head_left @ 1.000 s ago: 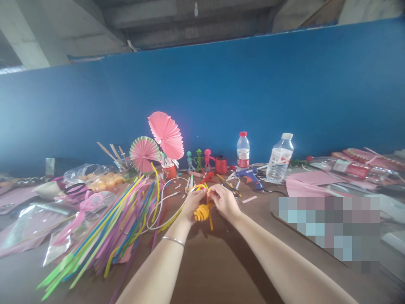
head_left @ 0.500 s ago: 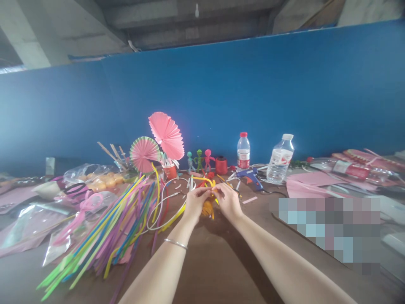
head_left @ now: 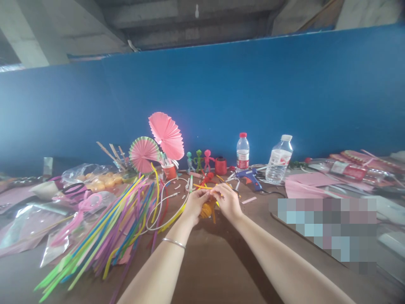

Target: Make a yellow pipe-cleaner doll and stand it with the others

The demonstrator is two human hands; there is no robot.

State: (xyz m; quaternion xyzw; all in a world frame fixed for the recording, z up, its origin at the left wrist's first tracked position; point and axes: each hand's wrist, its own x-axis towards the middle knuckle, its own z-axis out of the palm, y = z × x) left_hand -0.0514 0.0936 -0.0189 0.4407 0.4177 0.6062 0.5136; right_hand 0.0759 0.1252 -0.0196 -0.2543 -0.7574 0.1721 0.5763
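Note:
My left hand [head_left: 193, 204] and my right hand [head_left: 227, 203] meet over the table, fingertips pinched close together on a yellow-orange pipe cleaner [head_left: 200, 186]. One length of it sticks out to the left above my left fingers. Just below the fingertips is a coiled orange-yellow pipe cleaner piece [head_left: 207, 210], partly covered by my hands; whether it joins the pinched strand I cannot tell. Behind the hands stand three small figures, blue, green [head_left: 198, 159] and pink.
A bundle of coloured pipe cleaners [head_left: 101, 236] spreads at the left, beside a white cable [head_left: 162, 202]. Behind are pink paper fans [head_left: 167, 135] in a red cup [head_left: 169, 171]. A blue glue gun [head_left: 249, 176] and two bottles [head_left: 243, 154] stand back right, near pink paper [head_left: 306, 183].
The yellow strand above my left fingers was curved and now looks straighter. The coiled piece below has turned slightly, with an end hanging down. Both hands stay pinched in nearly the same place.

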